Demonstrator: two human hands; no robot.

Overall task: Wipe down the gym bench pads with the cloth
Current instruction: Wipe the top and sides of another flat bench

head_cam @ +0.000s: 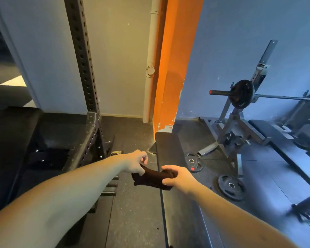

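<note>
A dark, bunched cloth (150, 178) is stretched between both of my hands above the left edge of a long black bench pad (170, 149). My left hand (135, 162) pinches the cloth's left end with fingertips. My right hand (180, 177) grips its right end, thumb underneath. The pad runs from the orange wall corner toward me, passing beneath my right forearm.
A perforated black rack upright (82, 65) and another dark pad (13, 140) stand at the left. Two weight plates (231, 186) lie on the rubber floor right of the bench. A barbell stand with a loaded plate (242, 93) and a second bench (268, 129) fill the right side.
</note>
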